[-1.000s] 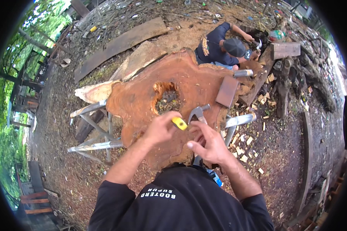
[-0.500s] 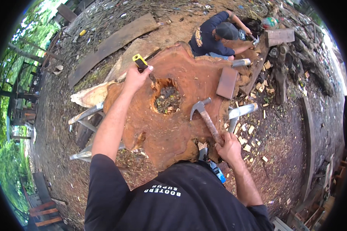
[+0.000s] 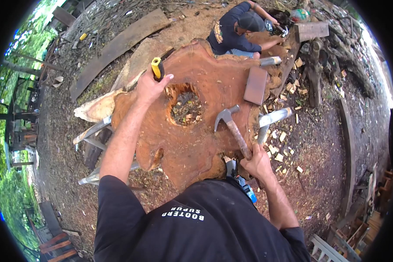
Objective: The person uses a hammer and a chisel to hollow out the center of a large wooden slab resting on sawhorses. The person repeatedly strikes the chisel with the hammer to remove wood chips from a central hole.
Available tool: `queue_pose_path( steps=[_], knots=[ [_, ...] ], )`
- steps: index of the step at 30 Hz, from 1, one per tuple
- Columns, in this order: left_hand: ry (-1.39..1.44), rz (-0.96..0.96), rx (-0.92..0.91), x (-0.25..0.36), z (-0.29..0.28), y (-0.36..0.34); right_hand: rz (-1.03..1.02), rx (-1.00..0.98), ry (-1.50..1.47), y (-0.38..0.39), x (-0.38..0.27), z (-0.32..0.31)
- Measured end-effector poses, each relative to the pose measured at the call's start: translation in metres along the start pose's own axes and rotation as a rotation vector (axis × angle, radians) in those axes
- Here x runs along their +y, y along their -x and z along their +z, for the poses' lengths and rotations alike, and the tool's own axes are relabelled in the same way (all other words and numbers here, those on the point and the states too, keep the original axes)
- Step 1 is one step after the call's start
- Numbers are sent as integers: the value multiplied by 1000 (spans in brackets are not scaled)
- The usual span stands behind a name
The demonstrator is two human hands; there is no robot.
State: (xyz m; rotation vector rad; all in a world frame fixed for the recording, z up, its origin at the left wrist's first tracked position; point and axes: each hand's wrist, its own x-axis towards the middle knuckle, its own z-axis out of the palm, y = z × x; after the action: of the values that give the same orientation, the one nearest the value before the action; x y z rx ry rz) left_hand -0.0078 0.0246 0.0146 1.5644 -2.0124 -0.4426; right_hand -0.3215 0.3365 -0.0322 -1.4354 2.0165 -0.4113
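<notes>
My left hand is closed around a chisel with a yellow-and-black handle, over the left rim of a ragged hole in a thick reddish-brown wood slab. The chisel's blade is hidden behind my hand. In my right hand is a claw hammer, gripped low on its worn handle, its head above the slab to the right of the hole. Bits of wood lie inside the hole.
Metal legs stick out from under the slab. A reddish rectangular block rests on its right side. Beyond the far edge, another person crouches with a hammer in hand. Wood chips litter the ground at right; a long plank lies far left.
The chisel's handle has tipped more upright in my left hand, and its blade has gone out of sight. My right hand still holds the hammer, nearly in place. The whole view has shifted slightly.
</notes>
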Motion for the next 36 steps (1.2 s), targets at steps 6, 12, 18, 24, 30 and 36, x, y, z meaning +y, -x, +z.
queue_pose_path(
  steps=[6,12,18,24,30,36],
  knots=[
    [-3,-18,-49,-6,-1,8,82,-64,-98,-1,-8,-3],
    [43,39,-3,2,-2,11,121,-120,-129,-2,-15,-19],
    [10,-1,-95,-7,0,7,115,-131,-140,-3,-17,-20],
    [-43,-19,-86,-3,4,4,123,-160,-236,-6,-15,-24],
    [134,24,-127,-8,12,7,-10,-176,-463,-18,-50,-47],
    [106,52,-113,-17,12,5,-75,-280,-496,-34,-96,-70]
  ],
)
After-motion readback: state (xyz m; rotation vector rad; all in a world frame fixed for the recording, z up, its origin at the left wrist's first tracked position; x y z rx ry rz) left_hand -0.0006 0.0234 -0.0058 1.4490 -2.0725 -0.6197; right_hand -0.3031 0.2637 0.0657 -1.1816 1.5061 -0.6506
